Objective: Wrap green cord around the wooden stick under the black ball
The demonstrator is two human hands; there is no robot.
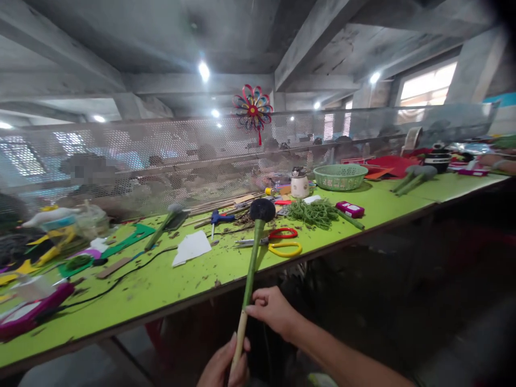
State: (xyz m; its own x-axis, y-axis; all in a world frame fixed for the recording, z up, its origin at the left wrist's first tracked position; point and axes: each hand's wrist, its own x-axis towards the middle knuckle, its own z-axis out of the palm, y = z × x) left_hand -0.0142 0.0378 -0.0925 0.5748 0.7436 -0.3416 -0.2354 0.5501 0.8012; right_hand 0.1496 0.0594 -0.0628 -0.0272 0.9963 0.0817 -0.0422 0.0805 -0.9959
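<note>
In the head view, a long stick with a round dark head slants up over the table edge. Green wrapping covers its upper shaft, while the lower end is bare and pale. My left hand is closed around that pale lower end. My right hand is beside the shaft with its fingers curled in and the thumb tip at the lower end of the green wrapping; what it pinches is too small to tell. Behind the shaft lie scissors with one red and one yellow handle.
On the green table are a pile of green strips, a blue glue gun, white paper, a green basket, a white jar and a purple box. A black cable crosses the left side. A perforated screen stands behind.
</note>
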